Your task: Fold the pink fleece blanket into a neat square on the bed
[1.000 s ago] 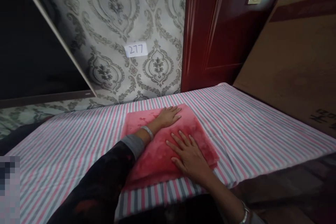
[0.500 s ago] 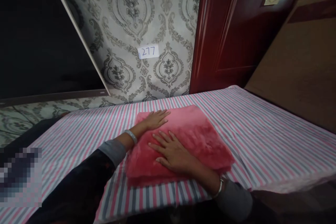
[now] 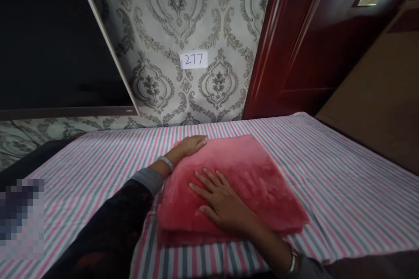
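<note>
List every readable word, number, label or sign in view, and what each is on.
"277": handwritten in blue on a white rectangular paper label on the grey-and-white patterned wallpaper.
Too small to read: a pale mark on the lower frame of the large black flat screen.
None visible on the folded red plush blanket.

- A dark screen (image 3: 62, 39) at left, against ornate grey wallpaper (image 3: 176, 13) bearing a "277" slip (image 3: 194, 59).
- A glossy dark-red panel (image 3: 310, 48) gleams at right, beside a dim brown board (image 3: 376, 91), possibly cardboard.
- Pink-and-grey striped cloth (image 3: 330, 170) spreads below.
</note>
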